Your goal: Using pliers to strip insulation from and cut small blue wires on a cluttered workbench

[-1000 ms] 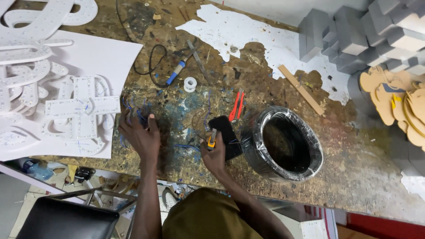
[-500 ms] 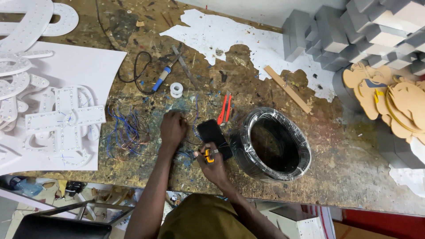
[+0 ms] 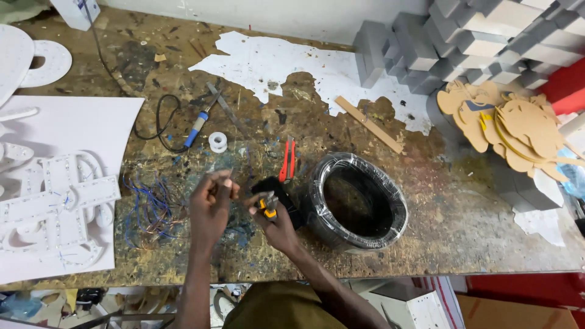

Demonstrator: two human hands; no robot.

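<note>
- My right hand (image 3: 277, 219) grips a small tool with yellow-and-black handles (image 3: 267, 204). The fingers are wrapped around the handles. The tool's working end is blurred, so its type cannot be confirmed.
- My left hand (image 3: 210, 204) is raised just beside the tool, thumb and fingertips pinched together. Whatever sits in the pinch is too thin and blurred to identify; I cannot tell whether it is a wire.
- The tool's tip points toward the left fingertips. Whether tip and fingertips touch cannot be determined.
- A black block-shaped object (image 3: 280, 190) lies on the workbench (image 3: 463, 225) directly behind my right hand, which partly covers it.
- Red-handled pliers (image 3: 287, 161) lie just beyond the black object, handles pointing away from me.
- A coil of black cable wrapped in clear film (image 3: 359, 204) sits just right of my right hand.
- Loose blue and copper wire strands (image 3: 152, 210) lie on the bench left of my left hand.
- A soldering iron with a blue grip (image 3: 198, 125) and a small white spool (image 3: 217, 142) lie farther back.
- White letter shapes fitted with light modules (image 3: 58, 207) rest on a white sheet at the far left, cut off by the frame edge.
- Grey foam blocks (image 3: 469, 42) and tan cut-out shapes (image 3: 518, 125) occupy the far right, also partly cut off.
</note>
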